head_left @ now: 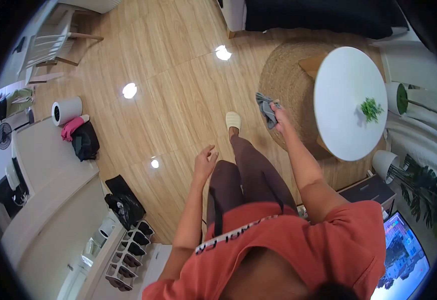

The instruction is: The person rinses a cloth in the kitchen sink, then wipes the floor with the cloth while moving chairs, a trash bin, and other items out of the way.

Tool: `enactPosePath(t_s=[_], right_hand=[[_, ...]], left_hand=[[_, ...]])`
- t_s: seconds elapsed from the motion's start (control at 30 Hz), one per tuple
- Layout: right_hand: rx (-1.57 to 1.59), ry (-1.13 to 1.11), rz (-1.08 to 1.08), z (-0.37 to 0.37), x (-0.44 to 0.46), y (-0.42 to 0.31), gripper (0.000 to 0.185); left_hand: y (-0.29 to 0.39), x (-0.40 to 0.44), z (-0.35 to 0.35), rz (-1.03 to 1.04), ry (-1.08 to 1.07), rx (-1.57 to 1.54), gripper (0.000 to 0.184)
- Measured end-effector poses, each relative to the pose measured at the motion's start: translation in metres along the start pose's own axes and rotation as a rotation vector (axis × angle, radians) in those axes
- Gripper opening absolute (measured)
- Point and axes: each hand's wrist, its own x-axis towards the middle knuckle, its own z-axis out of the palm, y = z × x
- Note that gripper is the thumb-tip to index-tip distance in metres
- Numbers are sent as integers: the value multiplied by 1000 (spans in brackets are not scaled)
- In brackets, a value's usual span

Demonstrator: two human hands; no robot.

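Note:
A crumpled grey cloth (267, 111) is gripped in my right hand (282, 120), held out above the edge of the round woven rug (288, 75). My left hand (206, 161) hangs over the wooden floor in front of my left thigh, its fingers apart and slightly bent, with nothing in it. The white oval table (346, 100) stands to the right of the cloth, apart from it, with a small green plant (371, 109) on top. One foot in a cream slipper (233, 120) shows on the floor between my hands.
A dark-covered sofa (323, 17) is at the top right. At left are a white chair (51, 47), a white cylinder (67, 110) and a black bag (85, 141). A black plastic bag (126, 207) and a sunglasses rack (130, 255) are at lower left; a lit screen (403, 255) is at lower right.

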Motion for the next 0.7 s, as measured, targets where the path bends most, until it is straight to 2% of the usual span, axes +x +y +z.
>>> enactPosePath(t_s=[0.07,0.13,0.2,0.27,0.33,0.37,0.43,0.47,0.53,0.6,0.7], right_hand=[[-35,27,-9,33,67,24,27],[-76,48,-27,65,143,41,27],[-289,43,-128,94,213,57,28],[-350,124,-168,121,295,70,29],[-694,198,-386,151,353,62,30],[-847,176,-436,161,384,62,37],[-1168,171,-670,173,448,74,40],[-1258,136,-701,175,469,86,42],[-1353,95,-703,171,486,123,45],[-1758,125,-1137,159,454,163,50],[-1876,62,-1138,105,418,219,49]], left_hand=[[-8,29,4,5,11,-79,35],[-15,63,5,-112,-33,-241,35],[-28,91,8,-113,-23,-162,35],[-49,119,18,-113,-13,-77,35],[-72,137,30,-146,-40,-124,34],[-84,148,33,-164,-50,-122,34],[-102,161,34,-177,-119,-98,33],[-113,167,31,-232,-172,-65,32],[-106,181,23,-233,-160,-59,32],[-103,189,12,-226,-150,-48,33],[-107,189,1,-318,-156,-153,34]])
